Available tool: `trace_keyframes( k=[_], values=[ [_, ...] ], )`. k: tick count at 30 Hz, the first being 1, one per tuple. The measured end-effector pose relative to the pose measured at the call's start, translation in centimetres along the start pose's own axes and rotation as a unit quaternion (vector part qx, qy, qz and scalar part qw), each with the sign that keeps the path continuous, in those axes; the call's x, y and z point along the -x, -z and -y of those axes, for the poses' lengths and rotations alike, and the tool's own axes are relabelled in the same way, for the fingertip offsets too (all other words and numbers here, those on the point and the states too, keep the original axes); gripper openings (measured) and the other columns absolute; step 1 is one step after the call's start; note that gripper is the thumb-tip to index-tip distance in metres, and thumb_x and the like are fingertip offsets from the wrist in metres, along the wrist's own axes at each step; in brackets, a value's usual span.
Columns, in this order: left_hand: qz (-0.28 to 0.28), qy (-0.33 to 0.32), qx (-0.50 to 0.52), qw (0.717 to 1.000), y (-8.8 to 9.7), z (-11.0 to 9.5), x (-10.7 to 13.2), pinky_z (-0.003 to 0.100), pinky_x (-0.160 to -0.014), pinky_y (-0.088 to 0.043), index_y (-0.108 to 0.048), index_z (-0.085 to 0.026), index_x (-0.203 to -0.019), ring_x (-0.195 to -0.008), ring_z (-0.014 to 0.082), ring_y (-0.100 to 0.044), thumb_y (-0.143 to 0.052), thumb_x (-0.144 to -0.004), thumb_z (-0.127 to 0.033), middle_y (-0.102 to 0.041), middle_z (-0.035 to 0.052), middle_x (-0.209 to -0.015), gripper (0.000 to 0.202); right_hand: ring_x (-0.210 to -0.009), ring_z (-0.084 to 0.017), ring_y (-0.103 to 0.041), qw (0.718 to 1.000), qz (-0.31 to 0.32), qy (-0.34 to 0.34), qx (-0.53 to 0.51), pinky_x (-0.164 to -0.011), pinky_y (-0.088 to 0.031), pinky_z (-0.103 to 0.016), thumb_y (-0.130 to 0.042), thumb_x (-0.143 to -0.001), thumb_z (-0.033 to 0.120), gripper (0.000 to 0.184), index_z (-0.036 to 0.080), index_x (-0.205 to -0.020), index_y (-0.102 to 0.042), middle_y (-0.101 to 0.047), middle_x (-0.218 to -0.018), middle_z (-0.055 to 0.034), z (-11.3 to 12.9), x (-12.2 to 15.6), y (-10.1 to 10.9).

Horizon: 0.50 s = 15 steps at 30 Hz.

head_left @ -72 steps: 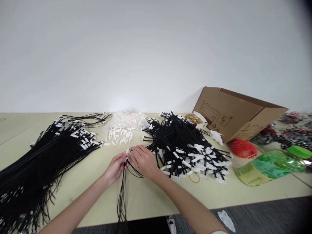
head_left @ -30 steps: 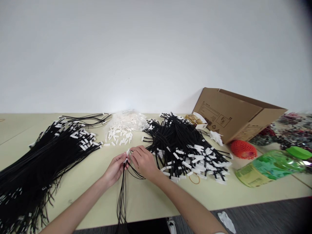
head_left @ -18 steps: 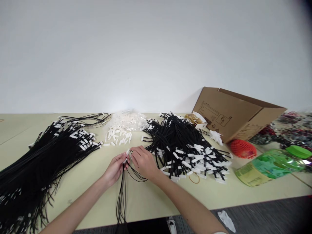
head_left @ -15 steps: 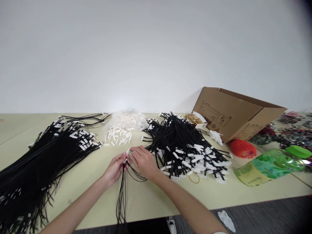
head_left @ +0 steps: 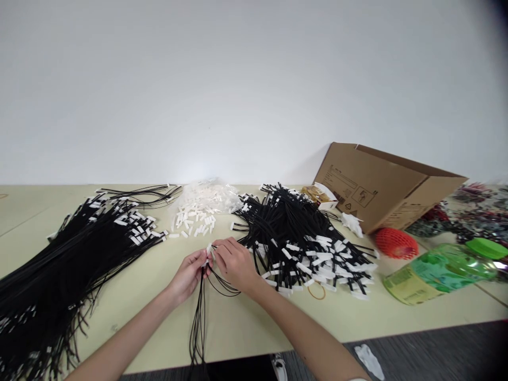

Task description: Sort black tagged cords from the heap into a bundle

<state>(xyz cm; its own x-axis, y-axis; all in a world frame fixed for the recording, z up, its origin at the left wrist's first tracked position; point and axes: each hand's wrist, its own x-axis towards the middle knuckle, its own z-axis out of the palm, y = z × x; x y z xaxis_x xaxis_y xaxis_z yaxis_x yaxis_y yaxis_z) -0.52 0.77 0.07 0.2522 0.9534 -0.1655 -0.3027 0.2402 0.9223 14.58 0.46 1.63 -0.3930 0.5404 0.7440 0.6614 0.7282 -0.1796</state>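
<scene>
My left hand (head_left: 186, 275) and my right hand (head_left: 235, 263) meet over the table's middle, both pinched around a small white clip (head_left: 208, 247) at the top of a thin bundle of black cords (head_left: 198, 323). The cords hang from my fingers down over the table's front edge. A scatter of loose white clips (head_left: 196, 219) lies just beyond my hands. A big heap of black cords with white clips (head_left: 301, 238) sits right of my right hand. A longer heap of black cords (head_left: 67, 254) stretches along the left.
The pale yellow table (head_left: 357, 312) carries a tipped cardboard box (head_left: 381, 185) at the right rear. A red mesh net (head_left: 396, 242) and a green plastic bottle (head_left: 440, 270) lie in front of it. A rubber band (head_left: 316, 290) rests beside the right heap.
Both hands stay at the same spot on the clip. The loose loop of cord under my right hand has swung out slightly to the right.
</scene>
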Motion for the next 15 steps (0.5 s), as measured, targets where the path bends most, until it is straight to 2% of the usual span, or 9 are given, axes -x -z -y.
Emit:
trace_keyframes(
  k=[15],
  values=[
    [0.000,-0.004,-0.011,1.000,0.00,0.06,0.05,0.020,-0.042,-0.029,-0.059,-0.014,-0.065,-0.045,0.0079,-0.045,-0.066,-0.068,-0.040,-0.055,-0.0010,-0.057,0.027,-0.083,-0.017,-0.052,1.000,-0.002,-0.004,0.001,-0.074,-0.044,-0.029,-0.041,-0.085,0.014,0.012,0.016,-0.080,-0.052,-0.061,-0.093,-0.0061,-0.14,-0.02,-0.09]
  ],
)
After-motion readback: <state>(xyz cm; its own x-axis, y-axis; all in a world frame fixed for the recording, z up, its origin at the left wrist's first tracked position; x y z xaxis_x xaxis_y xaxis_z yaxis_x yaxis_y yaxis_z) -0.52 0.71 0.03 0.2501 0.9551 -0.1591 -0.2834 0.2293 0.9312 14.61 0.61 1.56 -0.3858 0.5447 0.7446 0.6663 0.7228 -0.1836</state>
